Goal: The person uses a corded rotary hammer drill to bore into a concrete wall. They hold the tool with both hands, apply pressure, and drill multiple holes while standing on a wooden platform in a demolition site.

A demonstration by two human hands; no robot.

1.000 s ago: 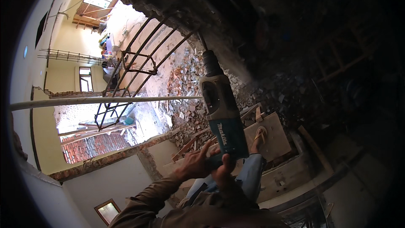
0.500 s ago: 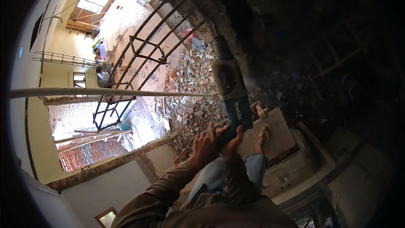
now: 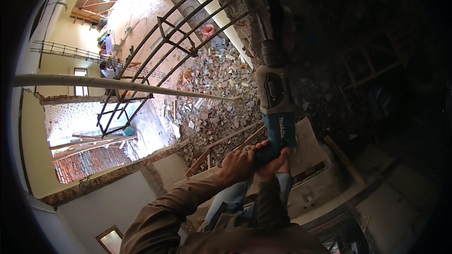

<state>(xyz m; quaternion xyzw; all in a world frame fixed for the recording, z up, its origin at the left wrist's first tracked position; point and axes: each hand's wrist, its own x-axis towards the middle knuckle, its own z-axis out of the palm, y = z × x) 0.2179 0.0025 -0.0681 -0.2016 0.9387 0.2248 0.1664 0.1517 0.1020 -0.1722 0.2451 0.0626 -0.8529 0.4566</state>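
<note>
A teal and grey demolition hammer (image 3: 278,127) points away from me, its dark chuck and long chisel bit (image 3: 262,27) against a broken masonry wall edge (image 3: 242,26). Whether the tip bites into the masonry is hard to tell in the shade. My left hand (image 3: 238,165) is closed round the left side of the tool's rear end. Close beside it, my right hand (image 3: 275,165) grips the rear from the right, its thumb up along the casing.
A rebar cage (image 3: 176,33) juts out left of the bit, and a long pole (image 3: 127,84) crosses below it. Rubble (image 3: 216,84) covers the floor far below. Under me are wooden boards (image 3: 306,148). Another person (image 3: 107,70) is far off at left.
The hammer and both hands sit further right and slightly lower in view. The surroundings have shifted as my view turned, showing more of the wall beside the bit. Both hands keep their grip.
</note>
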